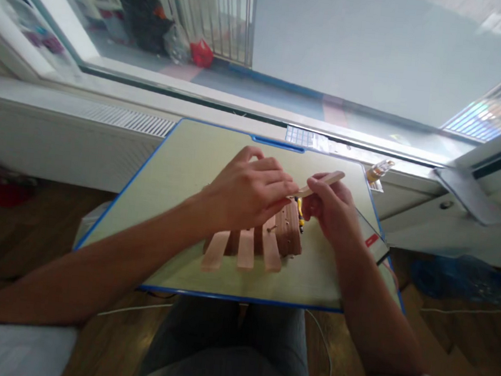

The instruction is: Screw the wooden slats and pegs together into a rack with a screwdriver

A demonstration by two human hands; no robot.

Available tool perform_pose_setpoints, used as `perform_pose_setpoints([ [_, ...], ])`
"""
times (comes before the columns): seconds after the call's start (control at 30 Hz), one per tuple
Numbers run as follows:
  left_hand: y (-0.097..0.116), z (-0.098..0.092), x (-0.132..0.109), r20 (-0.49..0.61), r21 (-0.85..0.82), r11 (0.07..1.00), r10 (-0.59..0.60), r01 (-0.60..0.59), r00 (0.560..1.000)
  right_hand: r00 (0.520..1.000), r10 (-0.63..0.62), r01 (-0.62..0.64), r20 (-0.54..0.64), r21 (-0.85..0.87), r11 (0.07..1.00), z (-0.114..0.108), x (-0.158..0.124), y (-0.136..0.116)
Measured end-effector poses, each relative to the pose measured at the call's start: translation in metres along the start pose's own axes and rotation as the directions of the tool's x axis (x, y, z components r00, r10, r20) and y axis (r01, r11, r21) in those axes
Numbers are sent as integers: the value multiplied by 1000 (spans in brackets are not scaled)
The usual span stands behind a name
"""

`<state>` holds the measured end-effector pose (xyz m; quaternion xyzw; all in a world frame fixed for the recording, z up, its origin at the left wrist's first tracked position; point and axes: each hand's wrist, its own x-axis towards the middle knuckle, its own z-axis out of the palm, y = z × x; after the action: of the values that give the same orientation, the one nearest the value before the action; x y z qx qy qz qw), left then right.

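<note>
A small wooden piece made of pale slats [247, 248] fixed to a darker block [289, 233] lies on a pale green board [181, 169] with a blue rim. My right hand [334, 211] grips one loose wooden slat [324, 182] above the piece, its free end pointing up and to the right. My left hand [250, 191] hovers over the block with its fingers curled, and its fingertips pinch the near end of that same slat. A yellow-and-black tool [300, 212] lies partly hidden under the hands, beside the block.
The board rests over my lap. A small glue bottle [378, 171] sits at its far right corner, and a card with a red label [372, 241] lies at the right edge. A window sill and radiator lie beyond. A white cable [328, 349] runs across the wood floor.
</note>
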<state>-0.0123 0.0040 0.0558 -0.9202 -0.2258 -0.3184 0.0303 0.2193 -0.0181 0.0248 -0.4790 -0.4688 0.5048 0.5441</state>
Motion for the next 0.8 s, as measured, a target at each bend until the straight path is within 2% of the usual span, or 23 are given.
perform_pose_setpoints([
  [0.07, 1, -7, -6, -39, -71, 996, 49, -52, 998, 999, 10, -12, -37, -32, 999, -6, -2, -3],
  [0.1, 0, -11, -9, -71, -102, 994, 27, -34, 997, 999, -5, 1, -52, -67, 998, -10, -6, -5],
  [0.2, -14, -19, -20, -208, -194, 975, -150, 110, 966, 989, -112, 89, -99, -207, 974, -17, -30, -3],
  [0.3, -32, -16, -30, -216, -271, 920, -345, 284, 913, 950, -246, 178, -191, -316, 932, -19, -63, 14],
  [0.37, -39, -11, -35, -174, -313, 886, -407, 341, 897, 937, -256, 156, -236, -375, 914, -18, -84, 29],
  [0.43, -39, -7, -37, -123, -339, 880, -393, 333, 911, 921, -264, 115, -287, -446, 888, -15, -99, 40],
  [0.6, -17, -9, -32, -35, -338, 924, -202, 178, 979, 921, -304, 130, -245, -541, 831, -6, -108, 44],
  [0.67, -6, -12, -30, 54, -381, 913, -136, 146, 989, 915, -337, 154, -221, -581, 799, -4, -105, 42],
  [0.73, 4, -12, -28, 190, -407, 890, -137, 205, 972, 909, -362, 173, -206, -604, 778, -4, -101, 43],
  [0.8, 10, -9, -26, 332, -380, 872, -183, 309, 925, 904, -377, 179, -204, -619, 765, -5, -99, 45],
])
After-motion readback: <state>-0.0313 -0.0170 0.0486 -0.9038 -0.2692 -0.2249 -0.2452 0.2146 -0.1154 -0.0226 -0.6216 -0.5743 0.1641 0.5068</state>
